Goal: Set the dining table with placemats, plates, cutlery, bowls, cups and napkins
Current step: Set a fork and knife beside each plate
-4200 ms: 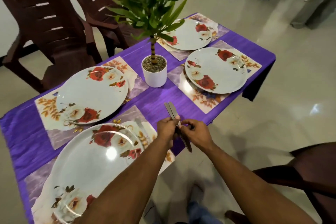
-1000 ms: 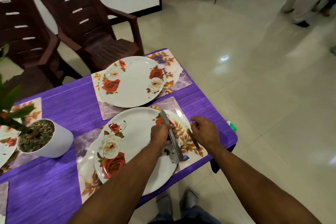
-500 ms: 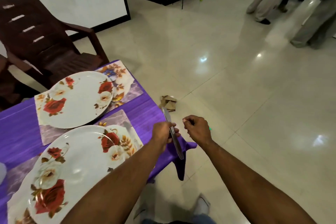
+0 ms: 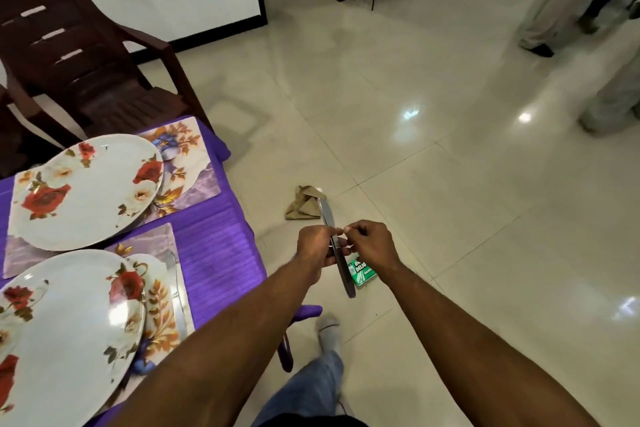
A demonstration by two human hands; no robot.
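At the near left, a flowered plate (image 4: 65, 333) sits on a placemat (image 4: 162, 302) at the corner of the purple-covered tabletop (image 4: 218, 253). A knife (image 4: 176, 291) lies on that placemat just right of the plate, pointing away. Both forearms reach out past the tabletop's right edge, over the floor (image 4: 450, 184). The left hand (image 4: 317, 243) has its fingers curled around a bundle of table knives (image 4: 334, 239), gripping near the middle; the blades point far and the dark handles hang near. How many knives are in the bundle cannot be told. The right hand (image 4: 369, 244) meets it from the right, fingertips pinching at the same knives. Under the hands, a green packet (image 4: 362, 272) lies on the tiles, and just beyond them a crumpled brown paper (image 4: 303, 203). Farther left on the tabletop, a second flowered plate (image 4: 86, 191) rests on its own placemat (image 4: 187, 166). Behind it stands a dark brown chair (image 4: 79, 55). At the far right, the legs of other people (image 4: 561, 7) stand on the tiles.
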